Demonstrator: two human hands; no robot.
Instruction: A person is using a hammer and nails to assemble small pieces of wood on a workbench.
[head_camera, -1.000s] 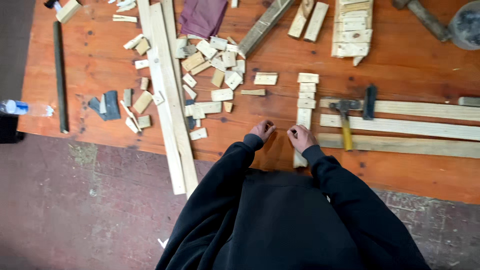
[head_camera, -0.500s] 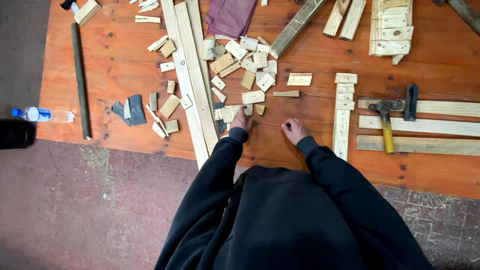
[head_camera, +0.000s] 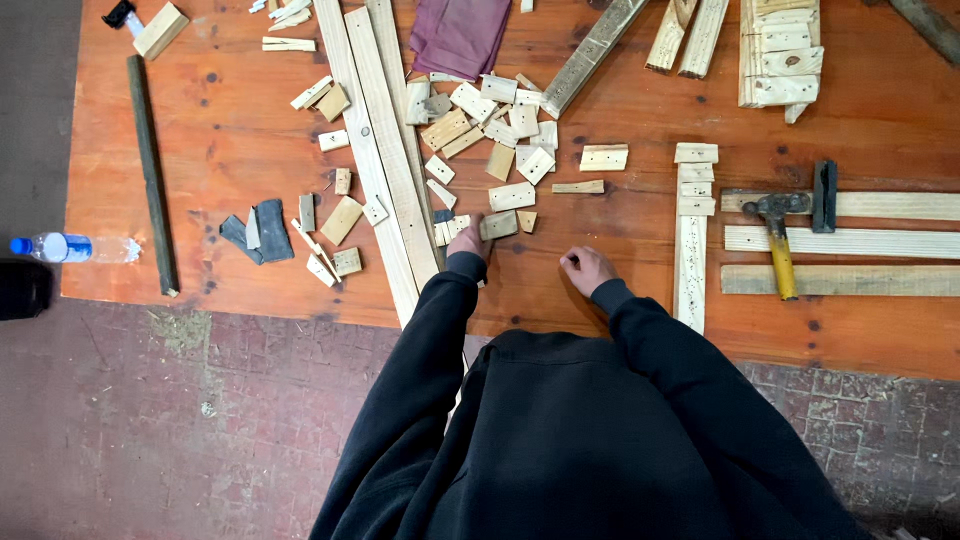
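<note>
Wooden block (head_camera: 499, 225) touching left hand (head_camera: 466, 240)

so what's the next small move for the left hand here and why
Probably close the left hand on the small wood block at its fingertips and lift it. The hand lies right against that block at the pile's near edge, while the right hand rests curled on the bare table.

Both arms reach forward in dark sleeves, elbows bent and spread from the body. The left hand (head_camera: 467, 240) stretches farther out, palm down, fingers extended flat — its fingertips are hard to make out. The right hand (head_camera: 587, 268) sits nearer the body, fingers curled loosely inward — knuckles up, well apart from the left.
</note>
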